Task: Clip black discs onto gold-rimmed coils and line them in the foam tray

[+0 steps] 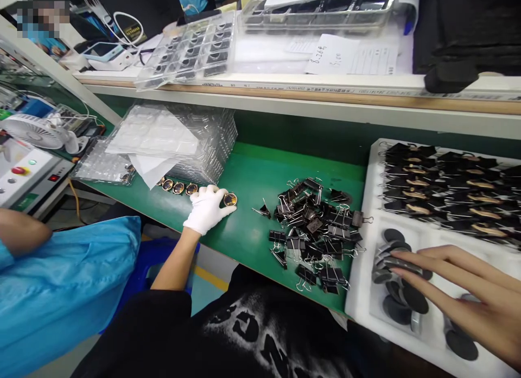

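My left hand (pixel 207 209), in a white glove, rests on the green bench. Its thumb and fingertip close on a round, gold-rimmed piece with a dark face (pixel 230 199), like a watch head. A row of similar gold-rimmed pieces (pixel 178 188) runs left from the glove. On the far right my bare right hand (pixel 468 285) reaches over a white foam tray (pixel 360 291). Thumb and finger pinch a dark round disc (pixel 409 266) seen edge-on. Other black discs (pixel 396 311) lie loosely in the tray's compartment beneath it.
Black binder clips (pixel 313 226) lie heaped mid-bench. Clipped dark parts (pixel 439 188) fill the tray's back section. Clear plastic trays (pixel 203 144) are stacked at the back left, under a shelf edge (pixel 285 104). A person's blue sleeve (pixel 73 275) is close on the left.
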`<state>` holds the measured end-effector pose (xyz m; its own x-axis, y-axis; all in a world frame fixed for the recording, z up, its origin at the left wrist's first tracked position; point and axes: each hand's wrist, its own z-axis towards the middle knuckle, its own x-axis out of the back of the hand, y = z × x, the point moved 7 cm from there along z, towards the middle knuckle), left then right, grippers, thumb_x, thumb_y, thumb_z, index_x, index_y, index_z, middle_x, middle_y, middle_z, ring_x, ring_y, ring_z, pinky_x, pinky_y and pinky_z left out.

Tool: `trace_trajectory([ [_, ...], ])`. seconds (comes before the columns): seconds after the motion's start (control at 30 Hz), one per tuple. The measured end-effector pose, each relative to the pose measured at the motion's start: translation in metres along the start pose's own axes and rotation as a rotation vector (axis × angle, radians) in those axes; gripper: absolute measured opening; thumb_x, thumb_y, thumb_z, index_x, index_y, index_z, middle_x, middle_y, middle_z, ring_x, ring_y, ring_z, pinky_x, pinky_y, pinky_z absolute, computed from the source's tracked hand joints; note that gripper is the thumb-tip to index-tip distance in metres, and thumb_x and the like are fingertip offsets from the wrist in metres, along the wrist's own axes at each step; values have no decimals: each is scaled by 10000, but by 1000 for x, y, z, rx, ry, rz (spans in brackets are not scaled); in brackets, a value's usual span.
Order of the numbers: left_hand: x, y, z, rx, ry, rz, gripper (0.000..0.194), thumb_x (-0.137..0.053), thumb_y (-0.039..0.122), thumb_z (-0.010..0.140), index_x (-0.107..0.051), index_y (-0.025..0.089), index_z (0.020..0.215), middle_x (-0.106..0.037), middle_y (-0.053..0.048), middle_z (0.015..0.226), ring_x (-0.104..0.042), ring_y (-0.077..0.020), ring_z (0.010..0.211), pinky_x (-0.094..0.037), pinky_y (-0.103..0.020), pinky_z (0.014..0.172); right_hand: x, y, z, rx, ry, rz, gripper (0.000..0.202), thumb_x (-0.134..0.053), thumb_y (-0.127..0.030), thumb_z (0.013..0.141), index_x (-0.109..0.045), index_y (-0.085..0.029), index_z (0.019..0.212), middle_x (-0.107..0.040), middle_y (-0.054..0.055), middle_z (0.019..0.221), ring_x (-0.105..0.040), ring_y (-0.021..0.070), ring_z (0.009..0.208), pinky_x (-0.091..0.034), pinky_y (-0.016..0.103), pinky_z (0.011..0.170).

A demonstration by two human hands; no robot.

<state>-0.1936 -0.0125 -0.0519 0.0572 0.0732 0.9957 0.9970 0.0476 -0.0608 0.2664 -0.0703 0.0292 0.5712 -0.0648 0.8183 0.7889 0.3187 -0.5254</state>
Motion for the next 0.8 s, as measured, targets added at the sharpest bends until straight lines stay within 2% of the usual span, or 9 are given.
trace_trajectory([
  [0.07, 2, 3, 5, -60, 4, -3, 470, -689, 623, 843, -710, 252, 1132, -646, -129, 1193, -524, -346, 1150, -338, -470, 945, -7, -8, 5, 23, -35, 103, 183, -671, -590, 852, -748, -529, 1006, -740, 29, 997, -727, 273, 796, -608, 350, 439],
  [0.17, 20, 21, 8, -179, 119, -20, 472, -647, 637, 868, -718, 219, 1076, -683, -131, 1128, -552, -331, 1113, -311, -479, 970, -23, -19, 16, -52, -36, 254, 201, -695, -501, 882, -758, -468, 1070, -709, 54, 1024, -688, 246, 787, -579, 331, 459],
  [0.27, 49, 64, 1, -398, 266, -90, 505, -613, 685, 870, -726, 230, 1059, -713, -112, 1085, -585, -302, 1051, -300, -464, 953, -54, -41, 31, -153, -125, 508, 264, -699, -442, 905, -751, -375, 1154, -702, 65, 1002, -684, 220, 806, -621, 366, 660],
  [0.33, 72, 100, -9, -573, 361, -140, 488, -631, 680, 857, -730, 241, 1046, -730, -92, 1034, -607, -274, 987, -305, -444, 904, -71, -57, 42, -235, -161, 684, 298, -758, -410, 860, -731, -299, 1135, -712, 62, 952, -699, 217, 821, -623, 378, 731],
  [0.43, 105, 145, -27, -814, 537, -204, 455, -649, 647, 849, -726, 229, 1010, -742, -65, 950, -627, -243, 895, -308, -429, 836, -82, -72, 55, -284, -146, 841, 306, -827, -365, 793, -672, -254, 1032, -695, 30, 870, -683, 190, 775, -588, 342, 689],
  [0.5, 119, 165, -35, -917, 643, -223, 439, -636, 628, 860, -716, 211, 969, -739, -52, 898, -631, -235, 853, -310, -429, 809, -80, -74, 58, -280, -139, 853, 311, -831, -356, 789, -640, -248, 1010, -673, 7, 833, -655, 168, 739, -548, 324, 657],
  [0.57, 125, 179, -37, -965, 690, -219, 414, -621, 601, 874, -708, 202, 941, -731, -45, 863, -633, -235, 837, -311, -430, 793, -77, -71, 56, -280, -141, 796, 330, -826, -360, 797, -628, -249, 1036, -653, -9, 815, -634, 158, 729, -515, 321, 654],
  [0.67, 124, 195, -37, -1007, 689, -208, 375, -615, 560, 890, -710, 200, 927, -728, -48, 846, -639, -239, 837, -308, -428, 782, -74, -62, 53, -292, -150, 731, 396, -837, -366, 782, -626, -246, 1095, -649, -4, 869, -631, 161, 769, -505, 330, 684],
  [0.8, 120, 205, -37, -1049, 634, -217, 425, -612, 602, 908, -713, 199, 1003, -746, -68, 907, -658, -251, 882, -320, -428, 810, -87, -59, 51, -312, -319, 853, 316, -800, -400, 818, -691, -218, 1053, -709, 30, 904, -643, 165, 761, -517, 340, 700],
])
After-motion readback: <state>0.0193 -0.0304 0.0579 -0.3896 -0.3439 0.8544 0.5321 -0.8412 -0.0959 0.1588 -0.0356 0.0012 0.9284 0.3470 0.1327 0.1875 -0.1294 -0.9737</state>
